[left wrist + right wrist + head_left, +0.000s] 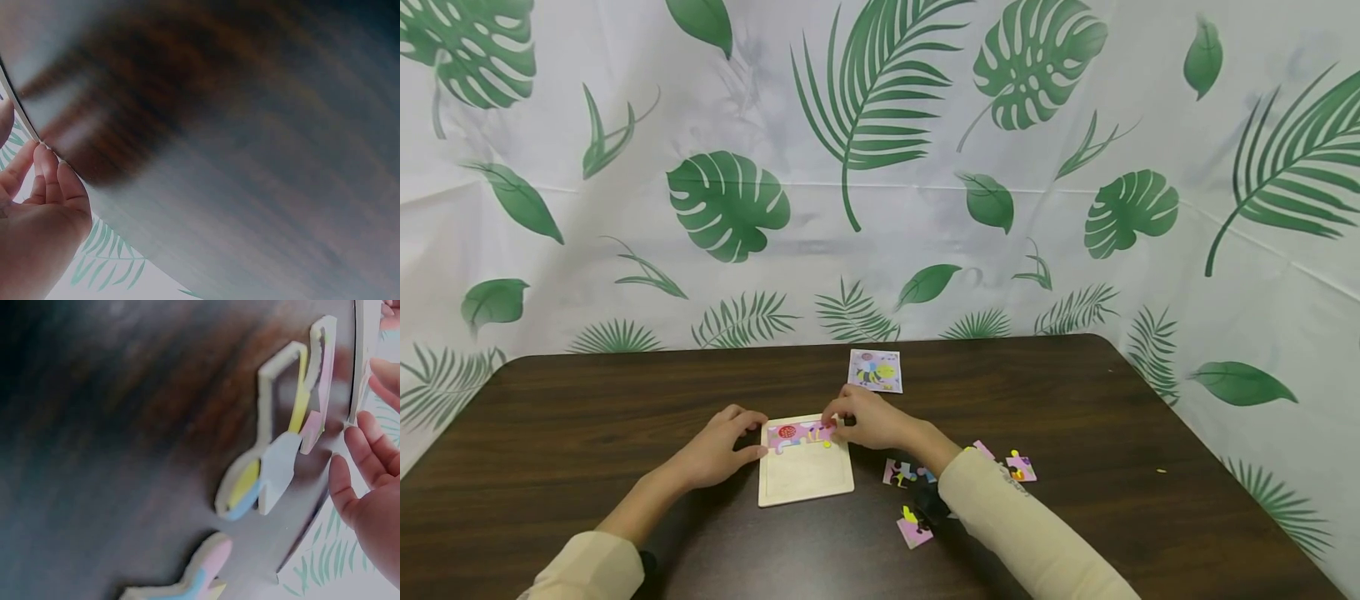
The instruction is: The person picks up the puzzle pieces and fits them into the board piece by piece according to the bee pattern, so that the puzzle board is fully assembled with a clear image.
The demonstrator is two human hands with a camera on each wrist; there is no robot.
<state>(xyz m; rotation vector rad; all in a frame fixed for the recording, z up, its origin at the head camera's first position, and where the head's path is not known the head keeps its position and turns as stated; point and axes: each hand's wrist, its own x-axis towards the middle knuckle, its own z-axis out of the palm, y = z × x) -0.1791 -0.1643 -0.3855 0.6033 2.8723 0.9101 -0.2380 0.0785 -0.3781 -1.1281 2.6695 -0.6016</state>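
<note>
A shallow wooden puzzle tray (806, 479) lies on the table, its upper part filled by a row of pink jigsaw pieces (795, 432). My left hand (718, 446) rests thumb and fingertips against the tray's left edge; the left wrist view catches its fingers (74, 190) near that edge. At the tray's upper right corner my right hand (872, 418) pinches a pink puzzle piece (830, 422), partly hidden by the fingers. In the right wrist view, the other fingers (369, 453) hang loosely beside the tray edge (359, 362).
Loose puzzle pieces (1021, 467) are scattered right of the tray, some under the right forearm. One pink and yellow piece (914, 532) is nearer me. A square bee picture card (876, 371) lies behind the tray. Leaf-printed cloth (880, 250) hangs behind the dark wooden table (625, 400).
</note>
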